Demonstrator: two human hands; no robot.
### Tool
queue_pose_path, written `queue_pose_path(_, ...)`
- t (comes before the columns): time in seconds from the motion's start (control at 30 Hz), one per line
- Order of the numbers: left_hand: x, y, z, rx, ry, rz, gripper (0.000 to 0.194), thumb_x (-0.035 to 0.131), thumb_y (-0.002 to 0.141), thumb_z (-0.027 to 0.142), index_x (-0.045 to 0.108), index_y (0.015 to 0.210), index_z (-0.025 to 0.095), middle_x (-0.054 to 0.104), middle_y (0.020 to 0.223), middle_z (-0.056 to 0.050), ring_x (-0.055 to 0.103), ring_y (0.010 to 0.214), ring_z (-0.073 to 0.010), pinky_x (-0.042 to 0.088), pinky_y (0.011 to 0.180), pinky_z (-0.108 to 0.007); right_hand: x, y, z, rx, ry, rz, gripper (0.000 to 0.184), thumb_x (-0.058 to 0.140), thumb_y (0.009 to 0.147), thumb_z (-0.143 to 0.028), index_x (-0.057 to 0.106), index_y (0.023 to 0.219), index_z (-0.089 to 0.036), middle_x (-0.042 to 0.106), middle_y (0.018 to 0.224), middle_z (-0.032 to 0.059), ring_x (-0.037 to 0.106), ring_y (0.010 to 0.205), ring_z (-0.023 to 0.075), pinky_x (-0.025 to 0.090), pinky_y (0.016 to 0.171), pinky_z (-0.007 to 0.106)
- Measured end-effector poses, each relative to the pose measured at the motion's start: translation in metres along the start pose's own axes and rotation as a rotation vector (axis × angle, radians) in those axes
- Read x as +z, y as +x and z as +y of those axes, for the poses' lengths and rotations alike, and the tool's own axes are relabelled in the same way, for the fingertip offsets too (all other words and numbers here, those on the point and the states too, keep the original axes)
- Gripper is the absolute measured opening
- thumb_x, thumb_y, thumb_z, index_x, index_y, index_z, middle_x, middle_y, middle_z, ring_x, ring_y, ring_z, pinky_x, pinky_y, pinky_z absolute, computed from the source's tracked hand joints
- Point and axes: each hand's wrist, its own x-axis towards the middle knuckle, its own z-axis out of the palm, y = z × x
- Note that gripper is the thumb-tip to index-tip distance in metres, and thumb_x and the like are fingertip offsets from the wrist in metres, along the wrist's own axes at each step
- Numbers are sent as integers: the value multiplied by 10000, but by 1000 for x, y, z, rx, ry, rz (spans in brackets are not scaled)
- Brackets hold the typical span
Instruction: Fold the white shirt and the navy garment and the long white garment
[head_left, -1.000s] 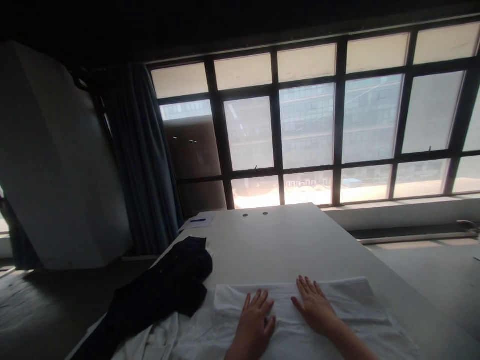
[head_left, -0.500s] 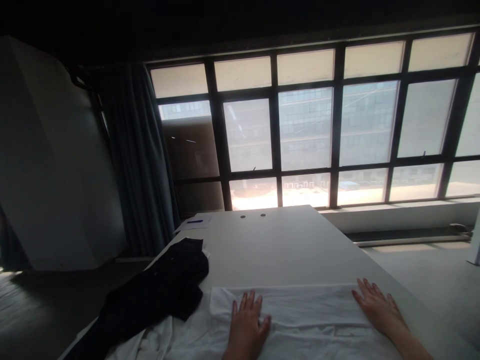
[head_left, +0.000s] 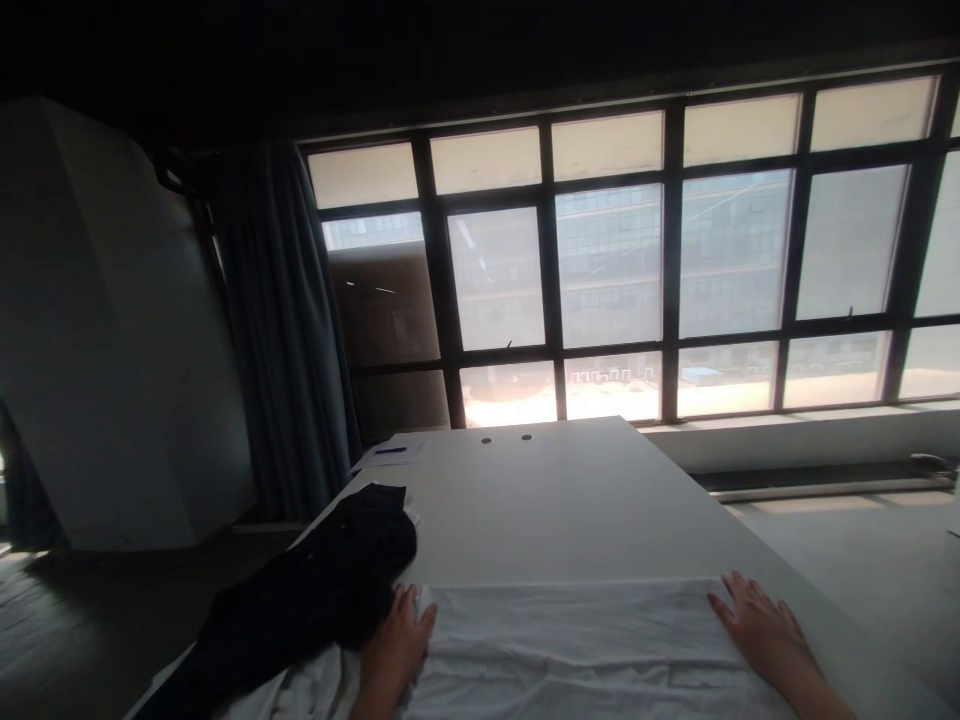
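A white cloth [head_left: 585,630] is spread over the near part of the table, its far edge nearly straight and its near part wrinkled. My left hand [head_left: 399,642] rests at the cloth's left edge, beside the dark garment, with its fingers stretched forward. At the right edge, my right hand [head_left: 766,632] lies on the cloth, fingers extended and thumb apart. A dark navy or black garment [head_left: 300,585] lies in a heap along the table's left side, over more crumpled white fabric [head_left: 311,690]. The cloth's near end runs out of view.
The white table [head_left: 555,510] stretches away toward large windows [head_left: 611,265]. Paper [head_left: 397,455] with a dark pen on it lies at the far left corner, and two round holes are near the far edge. A blue curtain [head_left: 281,340] and a pale pillar [head_left: 97,330] stand at left.
My left hand has moved left, from the top of the white cloth to its left edge. My right hand has shifted only slightly at the right edge. The camera view tilted a little.
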Motion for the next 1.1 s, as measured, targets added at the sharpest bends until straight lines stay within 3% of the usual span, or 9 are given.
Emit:
queue_pose_path(0.17,4,-3,6,63,-55,106,396,380,988,405,554,1282,205,575,1432,-121,641,1166,-250,471,938,-345,-16,-35,-56,-123,-206,154,523,409,901,-380,661,1307,-167,528,1463,229,476,1328,465,281,1017,798)
queue_pose_path(0.3,-2,-2,5,76,-75,157,383,296,1022,461,588,1089,222,672,1220,-101,669,1061,-234,462,832,-303,-21,-71,-132,-353,-28,-81,522,399,960,-496,614,1392,-298,423,1585,76,370,1464,348,217,1182,656)
queue_pose_path(0.4,-11,1,-3,67,-84,184,450,241,1038,499,597,977,231,700,1113,-74,681,991,-226,448,782,-299,-28,-84,-163,-398,61,-273,592,355,973,-621,497,1488,-368,331,1630,1,262,1521,338,157,1201,675)
queue_pose_path(0.57,-20,6,-19,18,-60,144,433,332,1010,525,642,887,249,732,1004,-49,694,947,-264,428,688,-326,-43,-81,-162,-404,86,-352,674,295,973,-700,412,1540,-354,246,1654,-2,191,1545,310,105,1230,639)
queue_pose_path(0.73,-23,3,-11,2,9,213,327,391,988,394,674,970,231,715,1054,-86,675,995,-304,473,793,-398,-48,-81,-161,-392,75,-366,670,301,973,-694,398,1544,-358,235,1655,-5,189,1546,308,90,1234,633)
queue_pose_path(0.8,-24,-3,2,120,27,323,337,359,992,312,678,1038,216,701,1079,-104,659,1043,-298,485,883,-418,-49,-82,-163,-391,77,-371,676,298,971,-702,392,1547,-360,235,1654,-6,189,1546,307,86,1235,632)
queue_pose_path(0.9,-18,-18,32,486,-54,395,352,352,1004,277,692,1090,243,708,1106,-88,654,1088,-247,492,989,-384,-50,-83,-165,-390,85,-368,683,290,970,-712,392,1547,-361,227,1657,-4,183,1547,309,81,1234,632)
queue_pose_path(1.0,-2,-38,67,695,-127,254,372,430,1005,369,648,1295,289,653,1352,-81,589,1265,-259,457,1108,-420,-51,-83,-164,-392,89,-367,682,288,972,-709,396,1546,-359,225,1659,-5,178,1549,306,71,1236,629)
queue_pose_path(1.1,15,-54,93,696,-78,-7,574,456,975,579,482,1500,350,430,1601,-43,382,1476,-324,293,1225,-568,-53,-83,-164,-393,95,-364,683,290,971,-705,406,1544,-351,240,1657,-1,184,1548,307,70,1235,628)
